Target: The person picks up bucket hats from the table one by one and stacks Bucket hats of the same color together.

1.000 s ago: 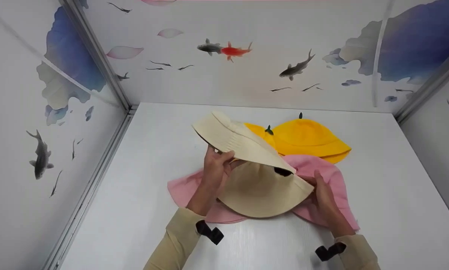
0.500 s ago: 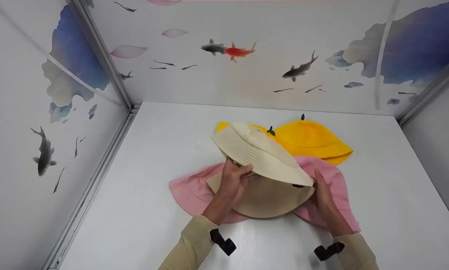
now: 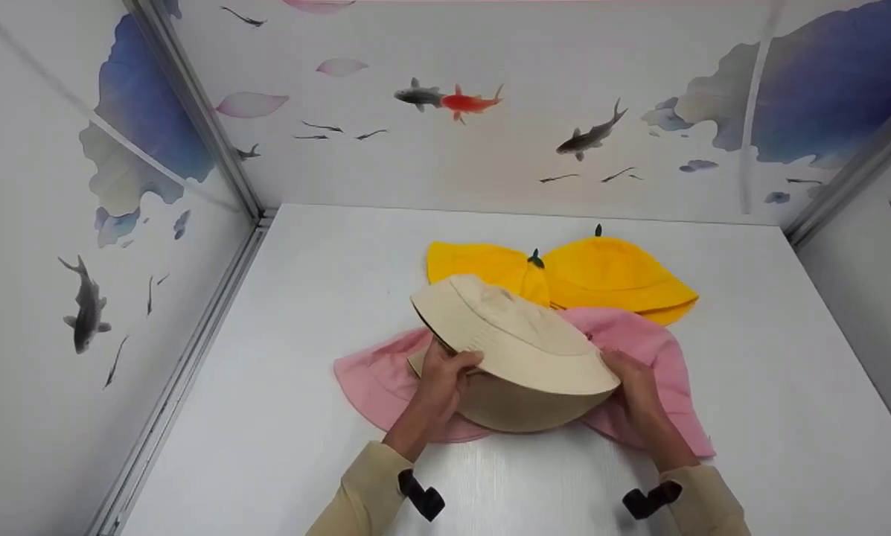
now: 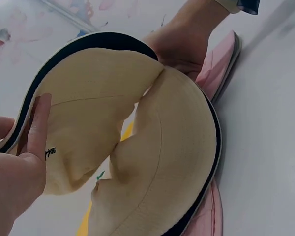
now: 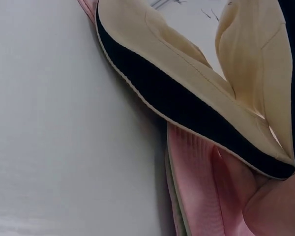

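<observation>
A beige bucket hat [image 3: 523, 346] with a dark underside is held tilted above a second beige hat [image 3: 534, 409]. My left hand [image 3: 439, 381] pinches the upper hat's brim at its near left edge, thumb on top and fingers beneath. On the opposite side my right hand [image 3: 636, 383] grips the right end, where the two brims meet. The left wrist view looks between the beige layers and shows small dark lettering [image 4: 50, 152]. In the right wrist view, my right hand [image 5: 275, 206] is at the corner of the dark-lined brim [image 5: 172, 98]. Part of the lower hat is hidden.
Pink fabric hats [image 3: 374, 380] spread on both sides beneath the beige ones on the white table [image 3: 266, 417]. Behind lie yellow hats [image 3: 612, 272] with green leaf-like tips. Panels printed with fish [image 3: 590, 138] enclose the back and sides.
The upper beige hat has come down and toward the front, its brim now lower over the second hat. My left hand moved with it; the right hand stays near the right end.
</observation>
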The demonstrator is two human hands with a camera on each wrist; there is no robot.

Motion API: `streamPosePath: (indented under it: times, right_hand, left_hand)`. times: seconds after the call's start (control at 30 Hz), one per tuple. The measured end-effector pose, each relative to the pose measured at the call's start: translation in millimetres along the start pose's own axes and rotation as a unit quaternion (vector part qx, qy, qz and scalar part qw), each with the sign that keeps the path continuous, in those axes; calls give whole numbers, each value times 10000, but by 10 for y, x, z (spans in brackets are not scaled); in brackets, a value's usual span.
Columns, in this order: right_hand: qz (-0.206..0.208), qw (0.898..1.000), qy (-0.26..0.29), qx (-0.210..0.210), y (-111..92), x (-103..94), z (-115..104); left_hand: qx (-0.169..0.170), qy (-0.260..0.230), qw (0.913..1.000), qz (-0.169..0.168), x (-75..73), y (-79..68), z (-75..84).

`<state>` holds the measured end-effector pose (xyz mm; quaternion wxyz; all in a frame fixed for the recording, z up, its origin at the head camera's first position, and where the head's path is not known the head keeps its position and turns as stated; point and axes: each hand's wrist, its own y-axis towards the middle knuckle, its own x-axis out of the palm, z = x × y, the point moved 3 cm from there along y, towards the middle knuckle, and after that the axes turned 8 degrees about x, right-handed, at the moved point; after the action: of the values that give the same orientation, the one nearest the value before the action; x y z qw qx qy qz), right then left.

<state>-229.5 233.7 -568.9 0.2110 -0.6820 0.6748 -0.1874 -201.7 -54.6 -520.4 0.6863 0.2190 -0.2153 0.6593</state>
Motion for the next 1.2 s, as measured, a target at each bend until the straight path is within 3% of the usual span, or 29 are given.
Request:
streamPosePath:
  times: [0.2,0.4,0.63,0.73,0.87,0.97,1.1,1.17,1.2]
  right_hand:
    - [139,9998,-10,150,10,5,-29]
    - [298,9993,-104,182,6,-14,-73]
    - [469,9975,-526,38,0,-4,-63]
    - [501,9963,-697,-22,10,15,-43]
    - [478,9963,-713,-25,38,26,10]
    - [394,9968,-688,-23,66,25,48]
    - [264,9977,-620,-66,76,23,70]
    - [226,9979,-605,-88,72,19,75]
    - [203,9980,-595,-105,69,17,78]
  left_hand:
    - [-196,-127,9989,417,-131,-31,-50]
    - [-466,-10,9982,385,-253,-43,-84]
    - [-743,859,9927,414,-476,-126,-126]
    - [-673,1459,9845,697,-584,-151,-121]
    - [-657,1663,9767,1189,-734,-149,-76]
    - [-515,2012,9655,1570,-835,-154,-14]
    - [-220,3271,9247,1933,-923,-170,43]
    - [-164,3655,9087,2010,-945,-166,41]
    - [-170,3746,9050,2008,-950,-163,33]
